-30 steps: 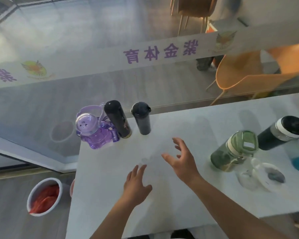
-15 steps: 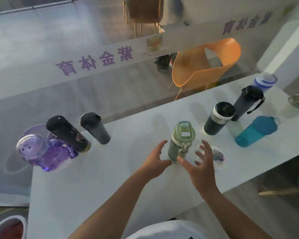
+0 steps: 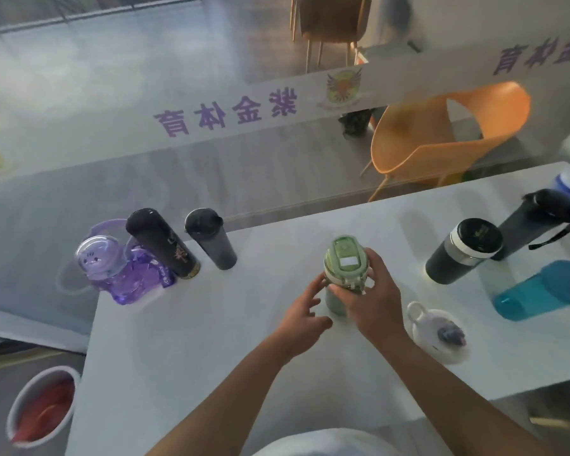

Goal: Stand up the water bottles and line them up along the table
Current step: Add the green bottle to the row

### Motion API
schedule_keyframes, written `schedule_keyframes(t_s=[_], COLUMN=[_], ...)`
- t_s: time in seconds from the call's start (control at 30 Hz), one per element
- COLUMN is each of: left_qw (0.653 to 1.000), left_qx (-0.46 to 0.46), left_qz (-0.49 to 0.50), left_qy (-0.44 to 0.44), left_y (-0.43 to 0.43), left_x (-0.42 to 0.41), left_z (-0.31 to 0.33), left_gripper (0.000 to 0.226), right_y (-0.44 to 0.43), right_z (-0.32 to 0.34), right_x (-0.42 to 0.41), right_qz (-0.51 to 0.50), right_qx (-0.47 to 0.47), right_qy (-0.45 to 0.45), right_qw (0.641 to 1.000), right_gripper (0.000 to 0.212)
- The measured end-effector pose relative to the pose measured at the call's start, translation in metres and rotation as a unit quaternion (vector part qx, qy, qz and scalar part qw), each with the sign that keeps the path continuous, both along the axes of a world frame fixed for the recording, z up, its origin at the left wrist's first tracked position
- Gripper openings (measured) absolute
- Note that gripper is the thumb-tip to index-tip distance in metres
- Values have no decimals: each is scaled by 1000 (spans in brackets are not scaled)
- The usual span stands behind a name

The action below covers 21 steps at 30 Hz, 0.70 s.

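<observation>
Wrapped round the green bottle (image 3: 344,268) below its lid, my right grip (image 3: 372,301) is holding it upright on the worktop (image 3: 178,357). My left grip (image 3: 305,319) is hovering relaxed, fingers loosely spread, just left of that bottle. Well left of it, a purple bottle (image 3: 125,274), black flask (image 3: 165,245) and grey tumbler (image 3: 213,245) are standing together.

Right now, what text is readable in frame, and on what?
"紫金体育", seen mirrored, on the frosted window band; repeated but cut off at upper right.
"ice day", on the purple bottle.
Gold mark on the black bottle: blurred, unreadable.
Green mark on the tumbler lid: unreadable.
White patch on the green bottle lid: nothing legible.
</observation>
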<state>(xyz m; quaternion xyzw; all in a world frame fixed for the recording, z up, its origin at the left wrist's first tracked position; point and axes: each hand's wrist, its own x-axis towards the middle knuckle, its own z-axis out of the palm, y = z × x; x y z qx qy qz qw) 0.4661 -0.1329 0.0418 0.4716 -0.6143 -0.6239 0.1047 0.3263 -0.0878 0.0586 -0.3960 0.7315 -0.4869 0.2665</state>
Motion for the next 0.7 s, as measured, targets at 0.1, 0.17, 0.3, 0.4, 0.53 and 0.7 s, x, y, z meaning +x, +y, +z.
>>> schedule_keyframes(t_s=[0.1, 0.17, 0.3, 0.4, 0.53, 0.7], left_qw=[999, 996, 984, 968, 939, 924], left_qx=[-15, -29, -62, -75, -72, -54], left_qz=[48, 78, 95, 68, 30, 2], left_qy=[4, -16, -139, -230, -335, -379], left_y=[-9, -14, -10, -1, 6, 18], left_x=[23, 41, 84, 117, 147, 158], left_z=[-1, -5, -27, -50, -68, -83], left_gripper=[86, 83, 80, 80, 85, 88], right_y=[-26, -48, -100, -138, -172, -189], right_z=[-1, 2, 3, -1, -1, -4], right_x=[10, 21, 43, 57, 67, 75], right_qz=[38, 63, 95, 98, 91, 85], right_qx=[-8, -10, -14, -10, -11, -20], right_qy=[-19, -30, -28, -12, -3, 7], right_qw=[999, 997, 995, 995, 996, 996], right_gripper=[62, 59, 55, 58, 64, 67])
